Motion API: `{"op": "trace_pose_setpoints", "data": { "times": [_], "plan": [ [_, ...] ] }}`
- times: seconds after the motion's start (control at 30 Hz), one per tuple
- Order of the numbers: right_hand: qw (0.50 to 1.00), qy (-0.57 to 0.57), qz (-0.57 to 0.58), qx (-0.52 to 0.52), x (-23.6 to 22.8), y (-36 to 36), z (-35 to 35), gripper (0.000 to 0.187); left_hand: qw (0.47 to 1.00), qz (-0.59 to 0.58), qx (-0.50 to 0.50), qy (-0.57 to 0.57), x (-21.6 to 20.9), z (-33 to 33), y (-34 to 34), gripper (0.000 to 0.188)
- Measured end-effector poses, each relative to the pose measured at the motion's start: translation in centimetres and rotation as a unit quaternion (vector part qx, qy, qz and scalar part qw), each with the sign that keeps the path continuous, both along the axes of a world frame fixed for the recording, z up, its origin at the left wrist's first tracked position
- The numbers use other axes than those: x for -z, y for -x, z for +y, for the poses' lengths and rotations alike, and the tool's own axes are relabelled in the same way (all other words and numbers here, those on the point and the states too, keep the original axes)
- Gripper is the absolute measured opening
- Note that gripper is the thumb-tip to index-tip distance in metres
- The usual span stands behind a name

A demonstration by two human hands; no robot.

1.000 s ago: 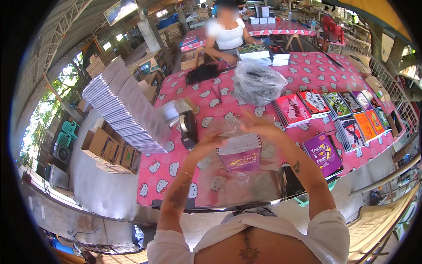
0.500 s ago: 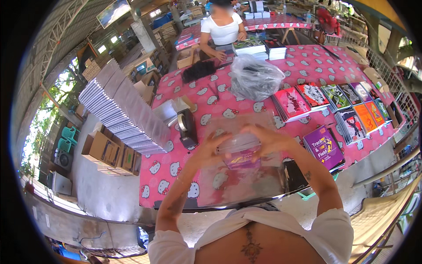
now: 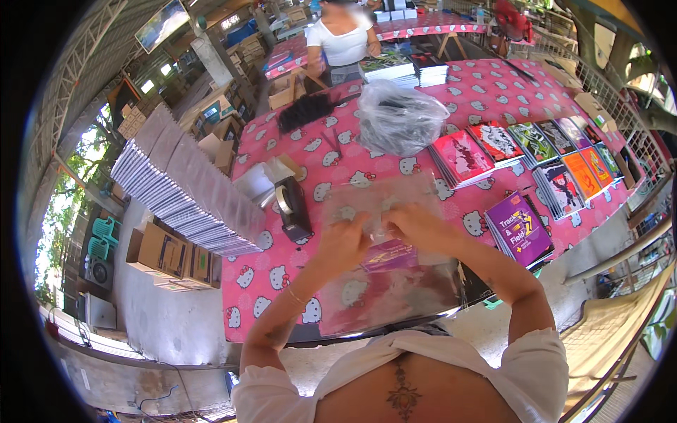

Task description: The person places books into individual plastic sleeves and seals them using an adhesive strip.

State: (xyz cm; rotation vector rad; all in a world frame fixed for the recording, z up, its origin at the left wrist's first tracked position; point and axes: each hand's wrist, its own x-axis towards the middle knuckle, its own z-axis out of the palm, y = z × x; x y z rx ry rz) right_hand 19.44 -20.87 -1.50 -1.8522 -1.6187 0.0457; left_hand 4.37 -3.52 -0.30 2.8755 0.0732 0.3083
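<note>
In front of me a purple booklet (image 3: 389, 257) lies under clear plastic, on a transparent sheet (image 3: 384, 304) spread over the pink table. My left hand (image 3: 345, 241) is closed at the booklet's far left corner, and my right hand (image 3: 412, 227) is closed opposite it. Bunched clear plastic film (image 3: 376, 229) shows between my fingers at the booklet's far edge. My hands hide most of that edge. Left of them stands a black tape dispenser (image 3: 293, 211). To the right lies a stack of purple booklets (image 3: 520, 231).
A tall leaning stack of booklets (image 3: 180, 190) rises at the left. A bulky clear plastic bag (image 3: 398, 118) sits beyond my hands. Several colourful booklet piles (image 3: 462, 156) line the right side. Across the table stands a person (image 3: 342, 44) beside more booklets (image 3: 388, 68).
My hands have gone from spread around the booklet's sides to closed and close together at its far edge, gathering film. The person opposite has drawn a hand back from the table.
</note>
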Motion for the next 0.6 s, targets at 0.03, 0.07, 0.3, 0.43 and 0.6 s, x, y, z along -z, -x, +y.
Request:
{"op": "trace_pose_setpoints", "data": {
  "times": [0.03, 0.07, 0.3, 0.43, 0.6],
  "plan": [
    [1.000, 0.001, 0.001, 0.000, -0.6, -0.4, 0.3, 0.022, 1.000, 0.001, 0.000, 0.001, -0.5, -0.4, -0.3, 0.059],
    [0.992, -0.023, -0.120, 0.027, -1.7, -0.9, 0.2, 0.029, 0.996, -0.059, 0.007, -0.073, -1.5, -1.1, -0.6, 0.062],
    [0.928, 0.087, 0.349, -0.099, 2.0, -6.5, 1.7, 0.042, 0.880, 0.234, 0.028, 0.413, 0.4, 5.4, -4.5, 0.059],
    [0.920, 0.088, 0.375, -0.075, 1.9, -6.4, 1.6, 0.040, 0.819, 0.050, -0.057, 0.569, 5.4, 9.3, -3.7, 0.055],
    [0.948, -0.012, 0.314, -0.043, 1.4, -2.8, 2.8, 0.024, 0.897, -0.118, -0.414, 0.101, 15.2, 22.2, 8.0, 0.027]
  ]
}}
